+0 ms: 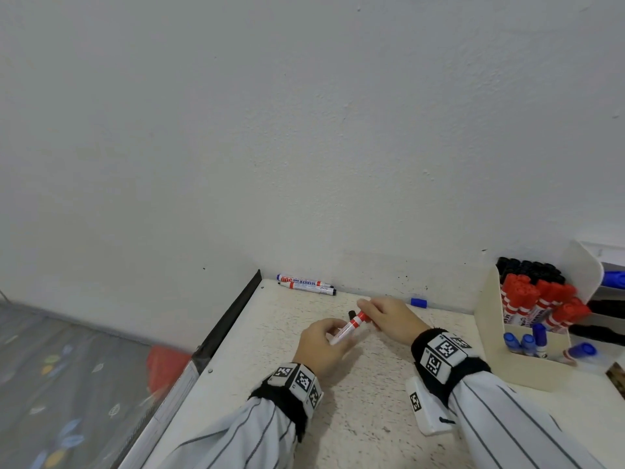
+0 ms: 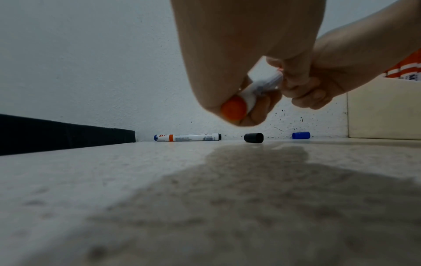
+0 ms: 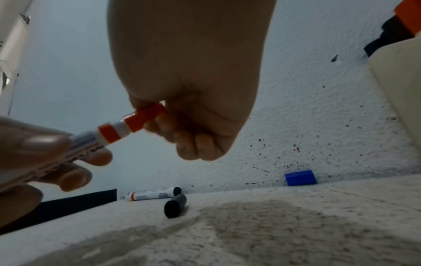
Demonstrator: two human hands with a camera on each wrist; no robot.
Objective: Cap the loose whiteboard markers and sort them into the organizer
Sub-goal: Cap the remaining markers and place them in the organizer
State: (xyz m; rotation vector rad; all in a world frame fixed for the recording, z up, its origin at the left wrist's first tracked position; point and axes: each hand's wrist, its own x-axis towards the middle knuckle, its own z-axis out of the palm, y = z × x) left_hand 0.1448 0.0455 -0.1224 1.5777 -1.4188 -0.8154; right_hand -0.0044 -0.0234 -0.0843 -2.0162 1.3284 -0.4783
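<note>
I hold a red whiteboard marker (image 1: 350, 325) above the middle of the table. My left hand (image 1: 323, 345) grips its white barrel (image 3: 75, 149). My right hand (image 1: 385, 316) curls round the red cap (image 3: 145, 115) seated on the marker's end. A loose black cap (image 1: 352, 313) lies just behind the marker, also seen as the black cap (image 3: 175, 205). A loose blue cap (image 1: 418, 302) lies by the wall. Two uncapped markers (image 1: 306, 284) lie side by side at the back wall. The cream organizer (image 1: 514, 363) stands at the right with black, red and blue markers in it.
A white tag block (image 1: 426, 409) lies under my right wrist. The table's left edge has a black strip (image 1: 233, 316); beyond it the floor drops away. The wall (image 1: 304, 130) closes the back. More markers lie in trays (image 1: 605, 316) behind the organizer.
</note>
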